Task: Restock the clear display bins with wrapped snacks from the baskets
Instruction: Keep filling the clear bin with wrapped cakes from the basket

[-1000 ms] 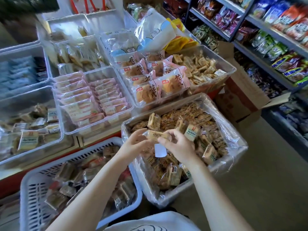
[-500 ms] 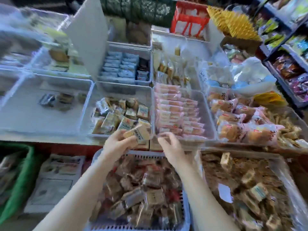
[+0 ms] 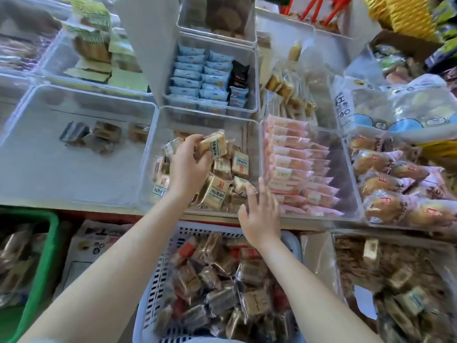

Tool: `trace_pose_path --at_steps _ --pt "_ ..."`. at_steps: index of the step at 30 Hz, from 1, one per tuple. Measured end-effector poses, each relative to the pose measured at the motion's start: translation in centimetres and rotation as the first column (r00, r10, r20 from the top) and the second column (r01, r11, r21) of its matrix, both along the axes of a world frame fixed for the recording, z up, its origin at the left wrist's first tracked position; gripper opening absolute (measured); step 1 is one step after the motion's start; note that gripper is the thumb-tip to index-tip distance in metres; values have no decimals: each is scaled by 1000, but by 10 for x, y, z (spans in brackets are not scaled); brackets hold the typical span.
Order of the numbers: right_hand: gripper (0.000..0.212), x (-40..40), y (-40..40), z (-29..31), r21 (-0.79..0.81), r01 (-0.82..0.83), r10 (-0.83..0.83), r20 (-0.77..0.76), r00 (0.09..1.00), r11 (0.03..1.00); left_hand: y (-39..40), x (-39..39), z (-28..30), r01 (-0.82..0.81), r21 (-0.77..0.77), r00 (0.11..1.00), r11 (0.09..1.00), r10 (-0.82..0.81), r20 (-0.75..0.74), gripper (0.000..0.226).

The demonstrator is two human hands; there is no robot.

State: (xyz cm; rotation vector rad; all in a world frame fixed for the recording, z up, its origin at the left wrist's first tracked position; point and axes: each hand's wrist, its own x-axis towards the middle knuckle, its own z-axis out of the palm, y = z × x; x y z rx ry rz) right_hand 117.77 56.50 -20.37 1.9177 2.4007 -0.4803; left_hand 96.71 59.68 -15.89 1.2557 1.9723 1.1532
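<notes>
1. Left hand (image 3: pixel 189 167) wrapped around a small tan biscuit packet in clear crinkly film with a printed label (image 3: pixel 213 147), held just above the pile inside the clear plastic display bin (image 3: pixel 150 154).
2. Right hand (image 3: pixel 261 214) released, fingers spread and straight, holding nothing, hovering at that bin's near right corner, above the far rim of the white slotted plastic basket (image 3: pixel 160 276).
3. Judged light and fairly stiff as a block, but brittle inside; film probably slippery and noisy. Best taken across the two long sides, as gripped here, without squeezing hard enough to crack the contents.
4. More of the same tan packets (image 3: pixel 217 191) heaped loosely below and to the right of the left hand; room left toward the far wall of the bin.
5. Beside the right hand, to its right: a clear bin of pink-wrapped cakes in rows (image 3: pixel 294 169). Beyond the left hand: a bin of pale blue packets (image 3: pixel 195 78).
6. Left of the left hand: a nearly bare clear bin with a few dark packets (image 3: pixel 96 137).
7. Likely obstacles: the bin's upright clear walls, and the right hand near the drop spot.
</notes>
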Motion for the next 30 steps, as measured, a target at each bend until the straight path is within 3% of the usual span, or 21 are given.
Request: trace_pose_path --at_steps 3,6,7,12,16,20,27,30 --pt "62 1 1 -4 -5 1 -1 11 1000 1000 15 15 -29 106 -73 985 992 -115 -131 41" --pt "63 0 3 -3 -26 -1 1 22 1000 1000 17 22 -47 124 -261 868 958 -232 -439 50" --pt "63 -1 2 -2 -32 -6 7 25 1000 999 16 22 -47 107 -303 843 947 -249 -477 53" --pt "60 4 5 1 -79 -34 31 -36 999 996 -11 26 -25 105 -219 897 970 -187 -401 53" --pt "66 21 3 22 -124 -12 -22 -266 964 992 -59 57 12 123 -79 947 989 -141 -289 35" --pt "53 95 -34 44 80 198 -147 -420 896 977 -97 117 28 230 -238 934 944 -283 -218 26" --pt "24 288 -109 20 -81 544 -537 -331 776 835 -120 282 11 556 -437 753 707 -652 -96 12" --pt "22 358 -136 12 -127 650 -659 -243 712 749 -122 351 1 653 -481 647 585 -761 -48 18"
